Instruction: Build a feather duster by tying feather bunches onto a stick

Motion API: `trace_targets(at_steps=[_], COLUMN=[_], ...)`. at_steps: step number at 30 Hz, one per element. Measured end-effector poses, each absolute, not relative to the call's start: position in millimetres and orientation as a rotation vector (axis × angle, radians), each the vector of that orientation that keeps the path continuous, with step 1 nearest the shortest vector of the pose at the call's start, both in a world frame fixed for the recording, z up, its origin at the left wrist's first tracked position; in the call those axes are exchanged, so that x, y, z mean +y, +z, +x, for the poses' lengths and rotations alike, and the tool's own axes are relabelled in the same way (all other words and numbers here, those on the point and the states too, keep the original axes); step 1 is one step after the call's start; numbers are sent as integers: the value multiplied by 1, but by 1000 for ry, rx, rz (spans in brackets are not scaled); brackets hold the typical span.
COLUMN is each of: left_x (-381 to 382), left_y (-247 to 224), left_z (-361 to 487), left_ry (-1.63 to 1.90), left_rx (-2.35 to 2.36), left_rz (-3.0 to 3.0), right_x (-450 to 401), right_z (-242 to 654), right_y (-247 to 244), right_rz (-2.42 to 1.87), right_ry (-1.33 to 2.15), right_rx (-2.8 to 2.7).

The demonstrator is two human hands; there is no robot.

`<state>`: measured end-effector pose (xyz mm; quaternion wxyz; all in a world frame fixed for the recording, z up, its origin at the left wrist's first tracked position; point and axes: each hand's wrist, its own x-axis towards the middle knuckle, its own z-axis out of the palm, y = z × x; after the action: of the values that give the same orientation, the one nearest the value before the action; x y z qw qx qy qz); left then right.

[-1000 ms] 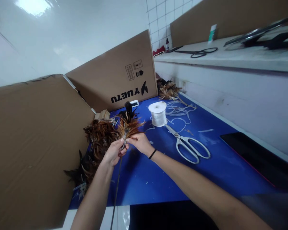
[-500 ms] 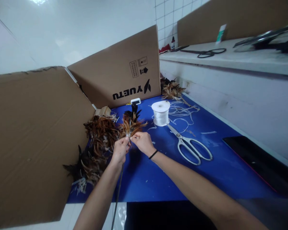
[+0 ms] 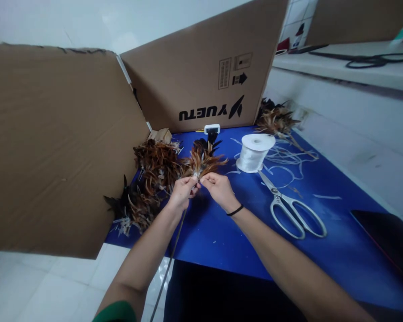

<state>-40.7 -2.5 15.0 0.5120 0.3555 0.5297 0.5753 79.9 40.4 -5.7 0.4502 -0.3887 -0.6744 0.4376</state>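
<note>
My left hand (image 3: pixel 182 193) is closed round the base of a feather bunch (image 3: pixel 204 160), brown and orange with black tips. A thin dark rod (image 3: pixel 173 254) runs down from beneath that hand past the table edge. My right hand (image 3: pixel 220 191) pinches at the pale base of the same bunch, close to the left fingertips; what lies in its pinch is too small to make out. To the right stand a spool of white ribbon (image 3: pixel 255 154) and silver-handled scissors (image 3: pixel 287 208), lying spread a little. Piles of brown feathers (image 3: pixel 159 165) lie left of the hands.
Cardboard panels (image 3: pixel 63 147) stand at the left and back of the blue table (image 3: pixel 228 250). Loose ribbon strands (image 3: pixel 293 156) and another feather pile (image 3: pixel 277 118) lie at the back right. A black flat device (image 3: pixel 386 237) rests at the right. Black scissors (image 3: pixel 379 60) lie on a ledge.
The view has swung left and down, so the scene sits further right in the picture. Both hands stay at the base of the feather bunch, with little change in their grip.
</note>
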Motion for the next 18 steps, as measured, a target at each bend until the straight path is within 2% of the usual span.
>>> trace_targets(at_steps=[6,10,13,18], left_x=[3,11,17,21], left_y=[21,12,3,-8], left_z=[-43,-40,-38,-36], left_ry=[1393,1352,1298,1258], left_rx=[1137,1155,1179,1194], left_rz=[793,733,670,641], right_x=[53,60,57,36], right_z=[91,105,113,104], right_y=[-8,-7,-2,17], right_rz=[-949,-1043,-1156,-1119], right_ry=[1066,923,695,66], right_rx=[-1762,-1899,-2086,-2139])
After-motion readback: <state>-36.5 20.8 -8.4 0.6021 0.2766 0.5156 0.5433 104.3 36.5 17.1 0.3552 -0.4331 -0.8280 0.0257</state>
